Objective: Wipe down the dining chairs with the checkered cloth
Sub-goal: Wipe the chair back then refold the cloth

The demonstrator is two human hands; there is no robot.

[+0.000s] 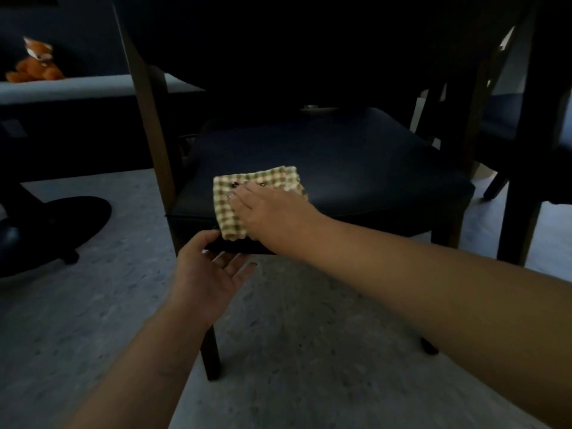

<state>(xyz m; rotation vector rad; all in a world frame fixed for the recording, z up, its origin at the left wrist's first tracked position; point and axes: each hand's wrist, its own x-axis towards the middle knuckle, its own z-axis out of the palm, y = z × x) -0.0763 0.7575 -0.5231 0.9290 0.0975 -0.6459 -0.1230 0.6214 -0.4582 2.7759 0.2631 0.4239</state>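
I see my right hand (266,209) lying flat on the checkered cloth (244,193), fingers straight and close together, pressing it onto the dark seat of the dining chair (356,162). The cloth sits at the seat's near left corner, one end draped just over the front edge. My left hand (205,270) is just below that front edge, palm turned up, fingers relaxed and slightly apart, with the thumb touching the seat's front rim; it holds nothing. The chair stands on a pale speckled floor (294,351). A second chair (526,125) stands to the right, partly cut off. Far left, an orange stuffed toy (34,65) sits on a pale ledge, and a dark round base (58,227) rests on the floor.
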